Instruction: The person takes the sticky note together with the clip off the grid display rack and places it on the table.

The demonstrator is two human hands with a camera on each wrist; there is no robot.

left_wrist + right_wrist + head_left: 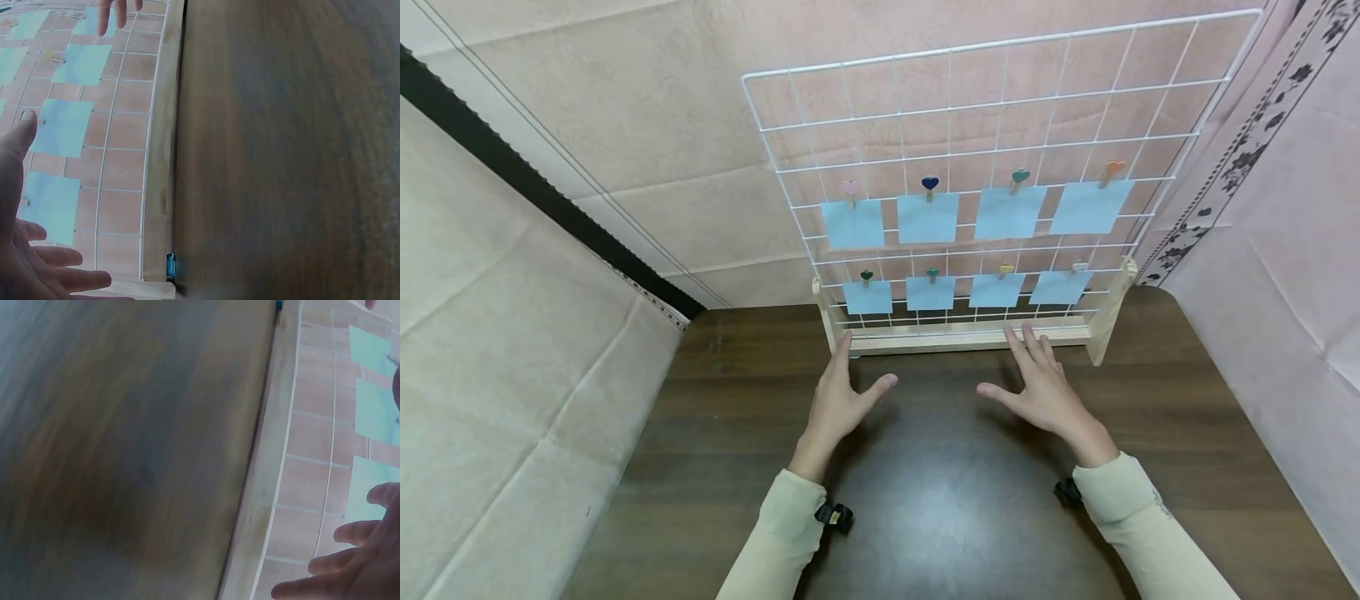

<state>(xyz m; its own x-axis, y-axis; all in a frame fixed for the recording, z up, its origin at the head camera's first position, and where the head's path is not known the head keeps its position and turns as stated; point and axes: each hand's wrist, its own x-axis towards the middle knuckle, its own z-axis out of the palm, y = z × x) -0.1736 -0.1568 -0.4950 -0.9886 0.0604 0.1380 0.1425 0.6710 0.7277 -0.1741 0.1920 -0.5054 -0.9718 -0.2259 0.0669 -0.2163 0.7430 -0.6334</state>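
Note:
A white wire grid rack (951,155) stands upright in a pale wooden base (925,342). Two rows of blue paper cards hang on it, the upper card (928,219) and the lower card (930,293) among them, each under a small heart-topped clothespin, such as the dark blue clothespin (930,185). My left hand (841,400) has its fingers straight and thumb spread, near the base's left end. Close to the base's right part, my right hand (1037,387) is spread with straight fingers. Both hands hold nothing.
The rack is on a dark brown wooden table (925,500). Patterned cloth (662,125) hangs behind, with more light cloth (1285,292) at the right. A small blue item (170,265) sits by the base's edge in the left wrist view.

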